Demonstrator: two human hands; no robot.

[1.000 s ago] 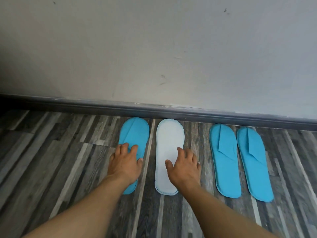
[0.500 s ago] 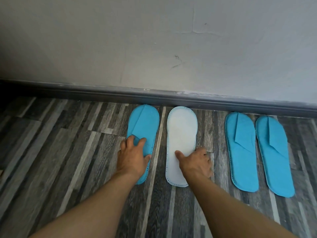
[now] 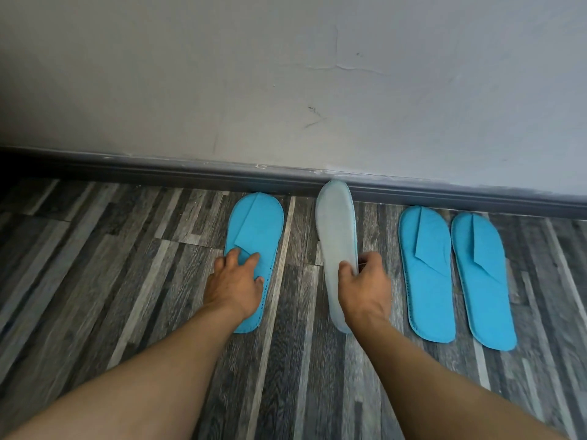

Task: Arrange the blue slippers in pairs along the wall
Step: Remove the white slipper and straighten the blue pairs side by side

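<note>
Now, on the left, the left hand point(image 3: 233, 282) stays spread flat on the blue slipper point(image 3: 254, 249) that lies strap-up, toe near the dark skirting board point(image 3: 158, 171); beside it the right hand point(image 3: 365, 285), which half a second ago only pressed on the upturned slipper point(image 3: 336, 236), has pinched its right edge between thumb and fingers and tipped it onto its side, pale sole showing, so the flip that would complete this pair looks under way. Further right a finished pair point(image 3: 457, 274) lies flat and side by side on the streaky grey wood-grain floor point(image 3: 95, 281); all four are thin, floppy, stitched-edged ovals of soft non-woven fabric.
</note>
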